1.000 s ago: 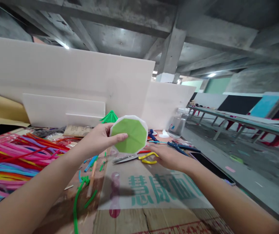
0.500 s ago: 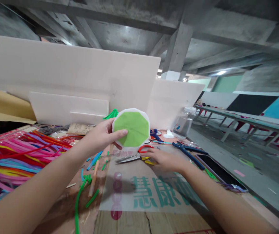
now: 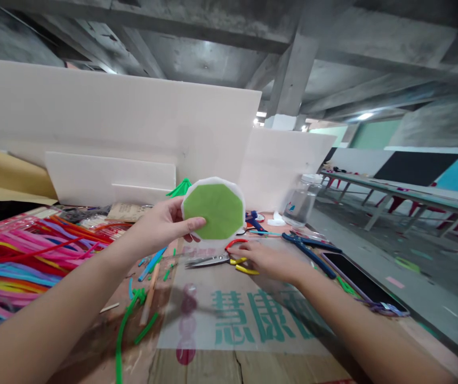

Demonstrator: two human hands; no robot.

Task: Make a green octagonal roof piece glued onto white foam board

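Observation:
My left hand (image 3: 160,226) holds up a folded green paper disc with a white rim (image 3: 213,209), thumb pressed on its left edge, above the cardboard sheet (image 3: 229,341). My right hand (image 3: 266,258) lies palm down on the table with its fingers at the handles of the scissors (image 3: 216,260), which have yellow and red loops. The fingers look flat and touch the handles without clearly wrapping them.
A pile of coloured pipe cleaners (image 3: 21,250) fills the left. Green stem pieces (image 3: 133,314) lie on the cardboard. Blue pliers (image 3: 308,242), a dark phone (image 3: 359,282) and a clear jar (image 3: 303,202) sit to the right. White foam boards (image 3: 112,138) stand behind.
My right hand has slid left onto the scissor handles. The left hand raised the green disc slightly and keeps it up. The view shifted a little.

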